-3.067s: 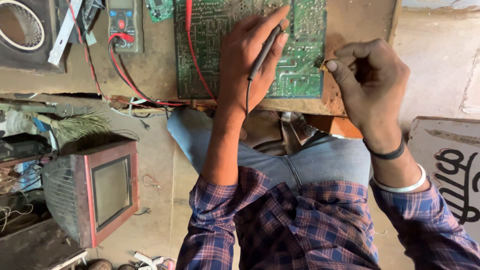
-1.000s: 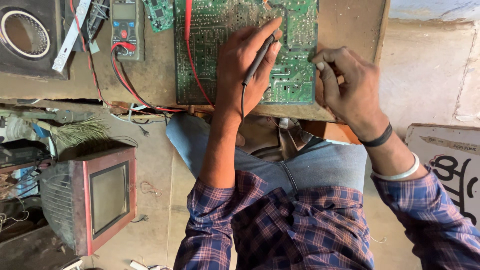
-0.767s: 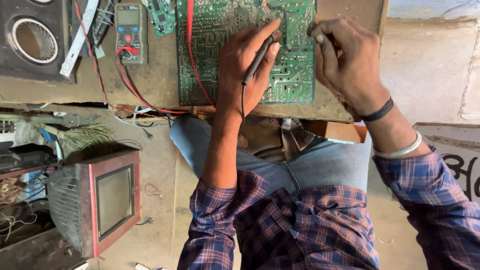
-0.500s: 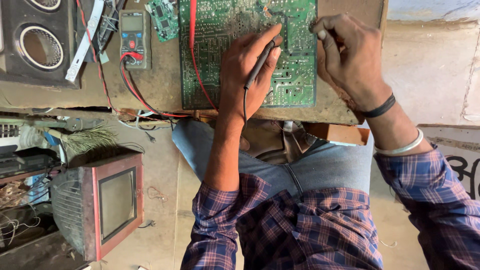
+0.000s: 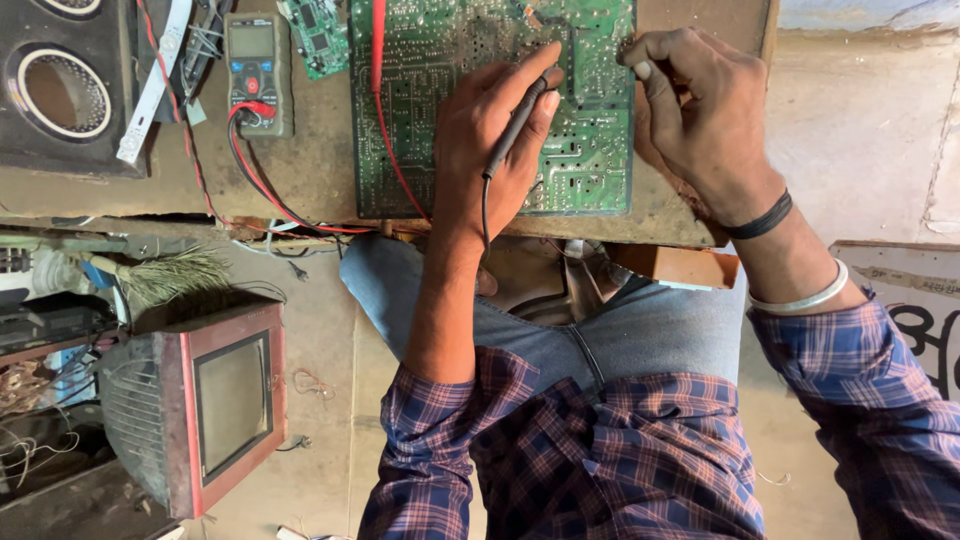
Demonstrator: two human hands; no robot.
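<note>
Left hand (image 5: 490,150) closed around a black probe (image 5: 515,125), pen-style, tip pressed down on the green circuit board (image 5: 590,160) for steady contact. Right hand (image 5: 700,110) pinched shut on something small, cannot tell what, at the board's edge. Left of both hands, a multimeter (image 5: 257,70) with red lead (image 5: 265,190), screen readable.
</note>
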